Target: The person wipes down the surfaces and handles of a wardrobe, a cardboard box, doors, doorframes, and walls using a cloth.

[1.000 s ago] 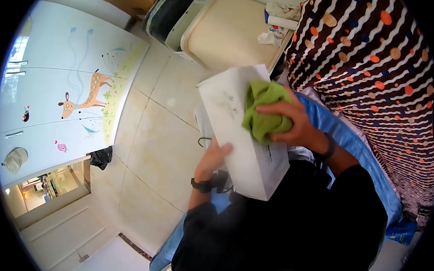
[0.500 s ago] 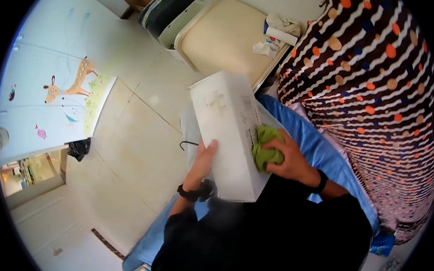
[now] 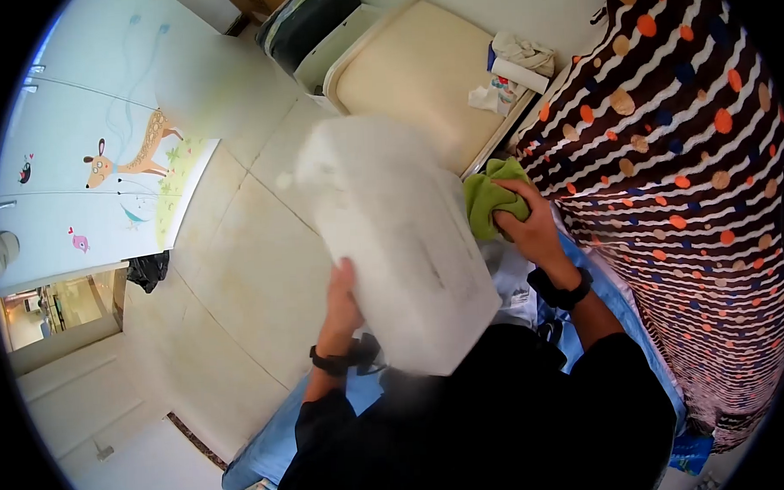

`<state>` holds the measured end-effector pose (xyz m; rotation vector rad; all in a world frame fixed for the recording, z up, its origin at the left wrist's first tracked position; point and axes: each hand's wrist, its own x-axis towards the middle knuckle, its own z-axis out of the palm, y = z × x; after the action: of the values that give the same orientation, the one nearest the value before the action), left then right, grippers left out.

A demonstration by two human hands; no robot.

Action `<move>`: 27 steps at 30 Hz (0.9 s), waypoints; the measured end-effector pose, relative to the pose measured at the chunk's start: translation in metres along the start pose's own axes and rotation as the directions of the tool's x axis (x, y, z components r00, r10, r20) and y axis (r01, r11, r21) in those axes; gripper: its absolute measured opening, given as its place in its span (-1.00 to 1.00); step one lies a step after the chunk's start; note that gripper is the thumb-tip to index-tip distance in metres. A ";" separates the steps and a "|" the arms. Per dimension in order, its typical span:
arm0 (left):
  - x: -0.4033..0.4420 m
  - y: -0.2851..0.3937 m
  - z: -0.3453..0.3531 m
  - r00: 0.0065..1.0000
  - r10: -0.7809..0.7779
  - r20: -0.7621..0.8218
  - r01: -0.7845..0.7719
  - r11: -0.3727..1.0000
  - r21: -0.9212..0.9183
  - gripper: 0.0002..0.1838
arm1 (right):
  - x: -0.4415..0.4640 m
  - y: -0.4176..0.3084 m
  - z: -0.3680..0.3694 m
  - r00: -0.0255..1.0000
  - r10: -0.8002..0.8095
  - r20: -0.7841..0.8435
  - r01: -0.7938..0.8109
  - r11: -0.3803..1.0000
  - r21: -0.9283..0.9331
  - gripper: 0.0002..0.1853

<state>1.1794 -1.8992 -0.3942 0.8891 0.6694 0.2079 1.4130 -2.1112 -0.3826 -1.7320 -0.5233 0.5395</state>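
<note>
A long white box point(image 3: 401, 253), smeared by motion, is tilted in front of my body in the head view. My left hand point(image 3: 342, 300) grips its left side, thumb on the near face and the other fingers hidden behind it. Bunched in my right hand point(image 3: 531, 227) is a green cloth point(image 3: 491, 198), held just off the box's upper right side. Each wrist wears a dark band. Below the right hand, part of something white with printing point(image 3: 516, 294) shows over the blue fabric.
A cream-topped table point(image 3: 412, 67) with tissues and a white roll point(image 3: 521, 75) stands ahead. A patterned brown cloth point(image 3: 666, 175) hangs on the right. On the left are a white cabinet with a deer picture point(image 3: 139, 159) and a black bag point(image 3: 148, 271) on the tiled floor.
The green cloth has come off the box's printed side and moved up and right with my right hand. The box has turned and shifted left in my left hand.
</note>
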 end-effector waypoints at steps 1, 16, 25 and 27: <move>0.006 0.015 0.003 0.993 0.017 -0.117 -0.012 0.999 0.047 -0.27 | -0.001 0.000 -0.001 0.999 0.026 -0.037 -0.025 0.999 0.036 -0.56; 0.325 0.127 0.123 0.254 0.770 0.585 -0.792 -0.181 0.583 -0.11 | 0.023 0.033 0.011 0.981 0.177 -0.076 -0.173 0.983 0.062 -0.49; 0.468 0.030 0.189 0.100 0.395 0.913 -0.630 -0.685 0.365 -0.27 | 0.089 0.052 0.005 0.971 0.227 -0.081 -0.220 0.972 0.088 -0.50; 0.478 0.025 0.187 0.084 0.362 0.928 -0.570 -0.747 0.343 -0.27 | 0.105 0.056 0.009 0.979 0.170 -0.110 -0.173 0.985 -0.025 -0.51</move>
<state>1.6701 -1.7979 -0.5078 2.9151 -0.5634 1.1521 1.4936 -2.0525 -0.4475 -1.8388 -0.3097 0.5574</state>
